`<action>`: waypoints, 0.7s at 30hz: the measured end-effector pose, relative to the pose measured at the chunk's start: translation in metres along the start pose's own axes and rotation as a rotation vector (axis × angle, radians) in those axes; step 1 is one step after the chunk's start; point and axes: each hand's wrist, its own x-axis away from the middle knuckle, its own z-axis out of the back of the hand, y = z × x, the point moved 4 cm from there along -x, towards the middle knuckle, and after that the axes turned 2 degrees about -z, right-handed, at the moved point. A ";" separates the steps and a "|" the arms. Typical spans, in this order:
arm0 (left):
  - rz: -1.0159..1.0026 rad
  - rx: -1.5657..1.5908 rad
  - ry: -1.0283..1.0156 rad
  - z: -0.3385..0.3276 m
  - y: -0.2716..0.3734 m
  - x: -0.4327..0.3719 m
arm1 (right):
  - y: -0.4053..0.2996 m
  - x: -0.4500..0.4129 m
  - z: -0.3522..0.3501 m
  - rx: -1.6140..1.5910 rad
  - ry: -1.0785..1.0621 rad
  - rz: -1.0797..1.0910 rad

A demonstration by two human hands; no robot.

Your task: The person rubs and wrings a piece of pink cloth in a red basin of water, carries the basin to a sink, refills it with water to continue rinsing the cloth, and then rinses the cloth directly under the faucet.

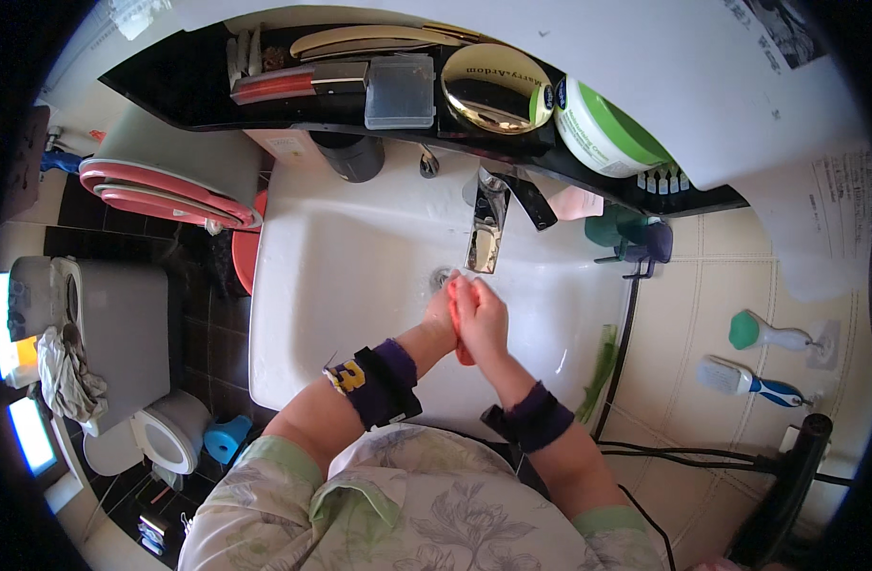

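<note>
My left hand (440, 312) and my right hand (486, 317) are pressed together over the white washbasin (336, 285), just below the spout of the chrome faucet (486, 235). Squeezed between them is a soft red-orange item (465, 355), perhaps a cloth; its lower end shows under my right palm and the rest is mostly hidden by my fingers. Just beyond my left fingertips is the metal drain (442, 277). Dark purple bands wrap both forearms, with the sleeves above them.
A black shelf (179, 93) above the basin carries a gold compact (497, 89), a clear box (400, 91) and a green-lidded cream jar (607, 128). On the basin's right edge lies a green comb (599, 371). A hair dryer (786, 492) with black cords hangs at right.
</note>
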 end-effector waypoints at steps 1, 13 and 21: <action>-0.024 -0.163 0.221 0.004 0.001 -0.004 | 0.015 -0.014 0.004 0.027 0.041 -0.025; -0.277 -0.474 0.396 -0.069 0.080 0.007 | 0.031 -0.029 0.021 -0.118 -0.604 0.209; -0.102 -0.979 0.377 -0.069 0.093 0.026 | 0.044 -0.047 -0.017 -0.999 -0.384 -0.404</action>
